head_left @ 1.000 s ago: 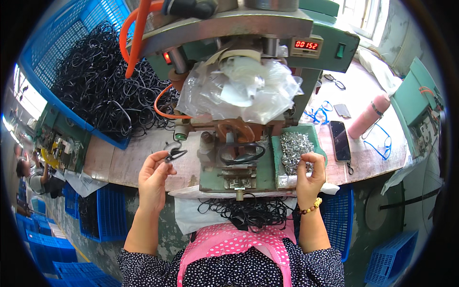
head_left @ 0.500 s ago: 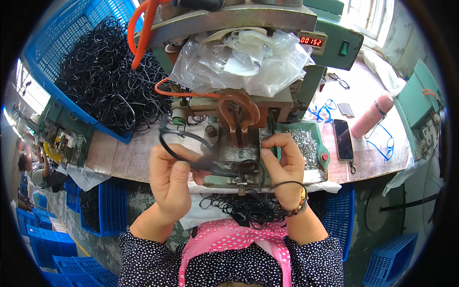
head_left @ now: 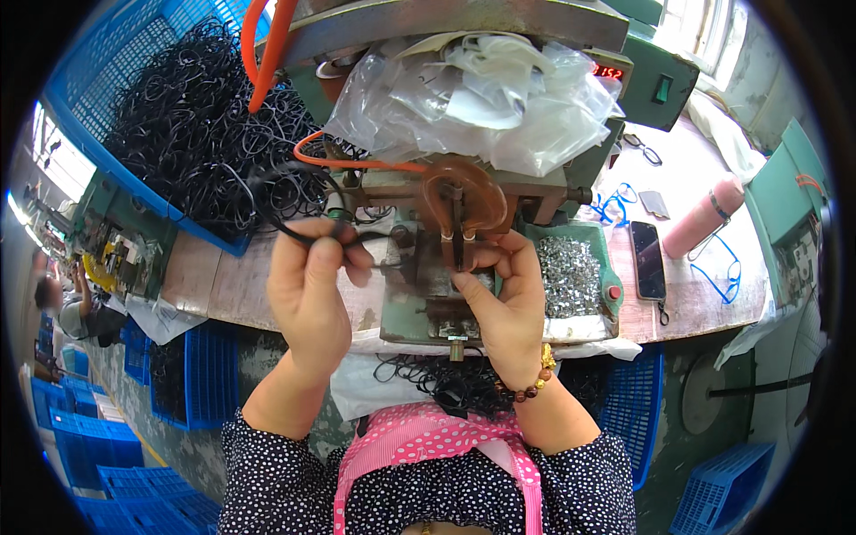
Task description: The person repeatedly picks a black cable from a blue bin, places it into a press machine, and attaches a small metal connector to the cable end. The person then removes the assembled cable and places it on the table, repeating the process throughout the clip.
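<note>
My left hand (head_left: 308, 290) is closed on a thin black cord (head_left: 267, 201), looped and blurred by motion, left of the bench machine's working point. A dark strand of it runs from those fingers toward the machine. My right hand (head_left: 510, 308) pinches close by the tips of the machine's copper-coloured curved conductor (head_left: 465, 192). Whatever its fingertips hold is hidden. Below them lies the machine's metal work block (head_left: 446, 312). Beside my right hand sits a green tray (head_left: 611, 276) of small shiny metal pieces (head_left: 571, 272).
A blue crate (head_left: 147, 192) heaped with black cords (head_left: 214, 134) stands at the left. More black cords (head_left: 446, 379) lie over my lap. At right are a phone (head_left: 646, 259), a pink bottle (head_left: 704, 217) and blue cords (head_left: 615, 205). Crumpled clear plastic (head_left: 473, 98) hangs on the machine.
My right hand has moved up and inward to the conductor tips. My left hand has shifted up and left with the black cord. The loop across my right wrist is gone.
</note>
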Motion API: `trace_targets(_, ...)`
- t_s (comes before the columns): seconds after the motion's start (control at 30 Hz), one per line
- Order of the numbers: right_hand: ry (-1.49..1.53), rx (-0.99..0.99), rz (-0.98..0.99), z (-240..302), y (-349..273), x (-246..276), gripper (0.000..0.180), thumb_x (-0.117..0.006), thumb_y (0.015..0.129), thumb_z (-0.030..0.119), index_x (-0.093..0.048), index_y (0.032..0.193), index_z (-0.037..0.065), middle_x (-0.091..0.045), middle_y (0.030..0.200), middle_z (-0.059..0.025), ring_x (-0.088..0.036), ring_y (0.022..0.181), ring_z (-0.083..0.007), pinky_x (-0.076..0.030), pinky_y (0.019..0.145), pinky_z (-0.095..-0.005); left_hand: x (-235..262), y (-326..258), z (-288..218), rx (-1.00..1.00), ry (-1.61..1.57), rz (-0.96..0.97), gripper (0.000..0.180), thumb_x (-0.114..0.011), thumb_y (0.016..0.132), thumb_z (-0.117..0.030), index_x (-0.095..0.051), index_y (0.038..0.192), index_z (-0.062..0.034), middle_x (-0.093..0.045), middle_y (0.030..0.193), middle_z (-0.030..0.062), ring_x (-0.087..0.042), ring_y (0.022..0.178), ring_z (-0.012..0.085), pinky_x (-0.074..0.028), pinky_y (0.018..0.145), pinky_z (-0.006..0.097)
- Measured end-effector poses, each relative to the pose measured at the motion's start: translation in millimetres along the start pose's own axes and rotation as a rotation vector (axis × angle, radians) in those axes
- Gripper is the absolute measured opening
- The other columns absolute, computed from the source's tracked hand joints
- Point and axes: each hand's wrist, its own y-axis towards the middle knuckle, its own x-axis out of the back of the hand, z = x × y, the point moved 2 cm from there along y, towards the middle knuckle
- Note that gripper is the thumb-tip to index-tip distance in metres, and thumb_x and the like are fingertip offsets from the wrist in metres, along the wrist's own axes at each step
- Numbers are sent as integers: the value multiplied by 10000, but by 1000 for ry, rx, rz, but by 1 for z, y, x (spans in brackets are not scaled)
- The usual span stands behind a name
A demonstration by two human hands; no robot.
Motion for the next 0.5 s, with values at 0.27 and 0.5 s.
trace_targets(0.27, -82, 69, -45, 12, -1, 32, 378, -625, 926, -83, -531, 1289, -32, -678, 1076, -83, -625, 1045, -134, -465, 969, -275, -29, -21, 11, 10, 269, 381, 140, -580, 968, 20, -624, 1100, 33, -689, 924, 108, -653, 789, 138, -526, 717, 273)
trace_targets(0.5, -458, 337, -346, 17, -14, 100, 291, -601, 963, -60, -604, 1249, -3, -673, 1114, -64, -619, 1069, -139, -460, 986, -283, -37, -13, 22, -215, 436, 454, 169, -691, 873, 9, -669, 1041, 18, -685, 863, 155, -664, 726, 307, -515, 648, 365)
